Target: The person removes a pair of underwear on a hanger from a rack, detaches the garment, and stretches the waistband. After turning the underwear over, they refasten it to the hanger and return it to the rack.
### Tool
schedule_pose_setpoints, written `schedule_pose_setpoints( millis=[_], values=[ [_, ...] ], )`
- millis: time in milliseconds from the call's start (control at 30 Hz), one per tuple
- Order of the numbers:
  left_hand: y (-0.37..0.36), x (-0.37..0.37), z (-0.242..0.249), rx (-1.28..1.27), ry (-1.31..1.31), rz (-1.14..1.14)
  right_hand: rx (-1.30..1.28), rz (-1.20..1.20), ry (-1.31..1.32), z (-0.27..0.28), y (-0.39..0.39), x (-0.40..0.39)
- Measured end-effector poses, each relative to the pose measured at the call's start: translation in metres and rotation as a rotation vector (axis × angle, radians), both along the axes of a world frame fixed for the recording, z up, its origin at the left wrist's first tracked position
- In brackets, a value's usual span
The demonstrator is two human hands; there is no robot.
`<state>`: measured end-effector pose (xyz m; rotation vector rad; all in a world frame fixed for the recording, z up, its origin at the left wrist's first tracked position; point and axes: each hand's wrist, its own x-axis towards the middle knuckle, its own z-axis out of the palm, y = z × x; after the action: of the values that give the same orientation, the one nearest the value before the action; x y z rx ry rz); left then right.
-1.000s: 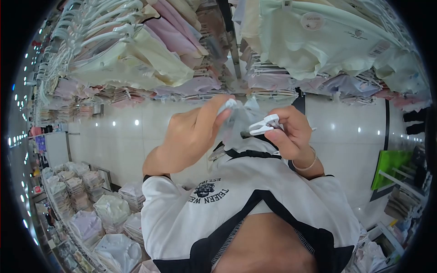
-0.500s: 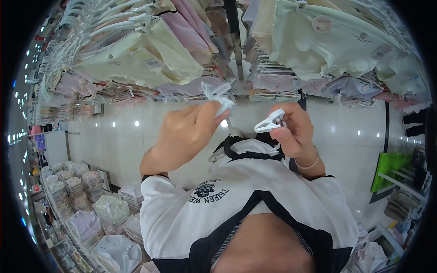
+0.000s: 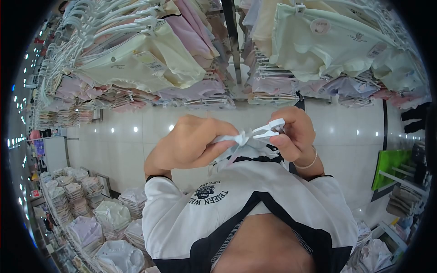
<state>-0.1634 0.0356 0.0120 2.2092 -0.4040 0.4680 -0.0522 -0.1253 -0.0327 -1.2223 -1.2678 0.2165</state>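
Pinching, left hand (image 3: 189,142): pale blue cloth (image 3: 241,138), end jutting past fingertips
Pinching, right hand (image 3: 293,134): white clip (image 3: 276,124) between thumb and fingers, prongs toward cloth
Clip-to-cloth contact: unclear

Upper left: pale yellow briefs (image 3: 132,66) hanging in front of a mauve garment (image 3: 193,34). Upper right: pale green briefs (image 3: 332,50), round sticker (image 3: 320,26) attached. Glossy tiled floor (image 3: 346,157) below. Lower left: folded garment stacks (image 3: 111,214). Right: green panel (image 3: 384,169).

Left hand (image 3: 187,140) pinching pale cloth (image 3: 242,138), apparently, right hand (image 3: 296,134) holding white clip (image 3: 276,123)
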Motion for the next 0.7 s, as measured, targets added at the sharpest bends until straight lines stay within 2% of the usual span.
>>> schedule_pose_setpoints(
  millis=[67,167,333,467,567,700],
  values=[
    [0.002,0.000,-0.005,-0.064,-0.006,-0.067,-0.013,-0.006,-0.043,0.002,0.001,-0.001],
    [0.004,0.002,-0.006,-0.031,-0.003,-0.125,-0.037,0.065,-0.020,-0.003,0.002,0.000],
    [0.005,0.005,-0.006,-0.039,-0.060,-0.131,0.040,-0.009,-0.137,0.006,0.001,0.003],
    [0.002,0.005,-0.004,-0.062,-0.022,-0.117,0.004,0.103,-0.243,0.015,0.001,0.006],
    [0.001,0.005,-0.003,-0.044,-0.013,-0.114,0.192,-0.017,-0.183,0.002,0.006,-0.002],
    [-0.001,0.005,-0.005,-0.087,0.010,-0.132,0.211,-0.059,-0.245,0.004,0.003,-0.002]
  ],
)
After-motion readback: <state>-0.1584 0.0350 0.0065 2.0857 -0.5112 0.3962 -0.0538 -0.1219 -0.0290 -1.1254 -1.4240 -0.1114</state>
